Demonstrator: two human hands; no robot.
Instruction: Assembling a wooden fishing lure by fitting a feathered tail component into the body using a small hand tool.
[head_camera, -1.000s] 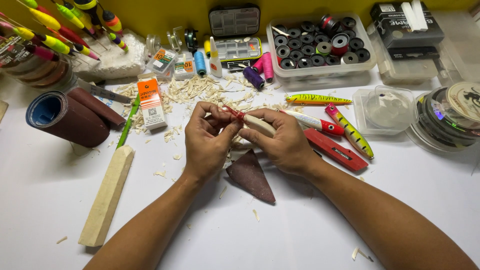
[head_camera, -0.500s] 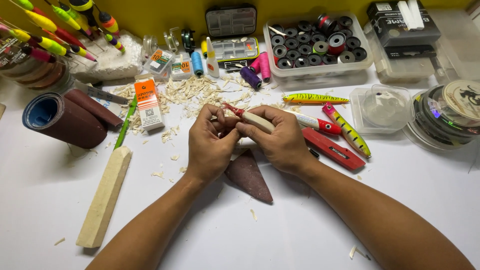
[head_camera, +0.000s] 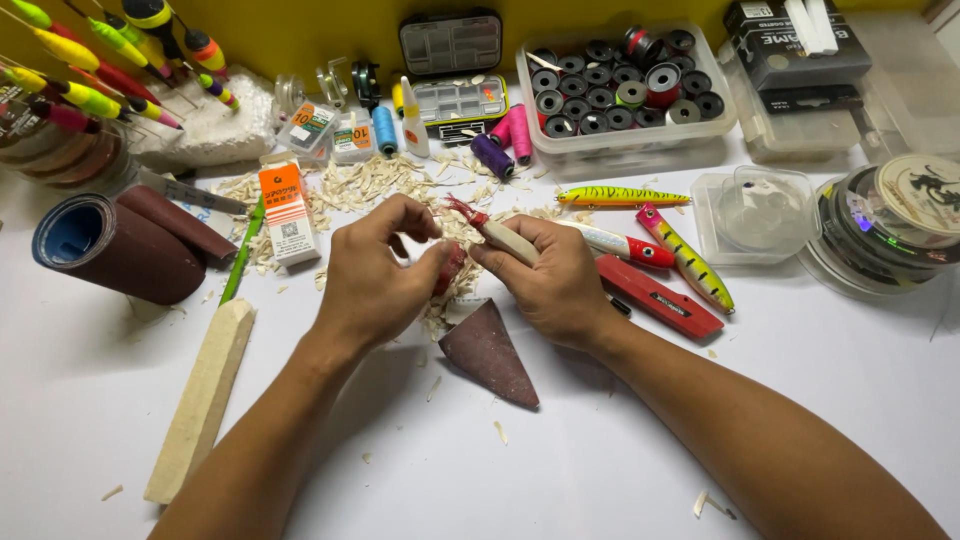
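Note:
My right hand (head_camera: 550, 285) grips a pale carved wooden lure body (head_camera: 505, 240), pointing up and left. My left hand (head_camera: 380, 275) pinches a small piece of reddish sandpaper (head_camera: 462, 212) against the lure body's tip. Both hands hover over a white table (head_camera: 620, 450) strewn with wood shavings (head_camera: 370, 185). A triangular scrap of dark red sandpaper (head_camera: 490, 352) lies just below the hands. A red utility knife (head_camera: 660, 297) lies right of my right hand.
A square wooden stick (head_camera: 205, 395) lies at left, beside rolled sandpaper (head_camera: 115, 245) and an orange box (head_camera: 285, 212). Painted lures (head_camera: 620, 197) lie at the right. Thread spools (head_camera: 505, 140), a bin of bobbins (head_camera: 620, 85), fishing-line spools (head_camera: 890, 225) and floats (head_camera: 90, 60) line the back.
My left hand has shifted slightly along the lure body's tip with the sandpaper; my thumb now sits lower. The right hand holds the piece nearly still.

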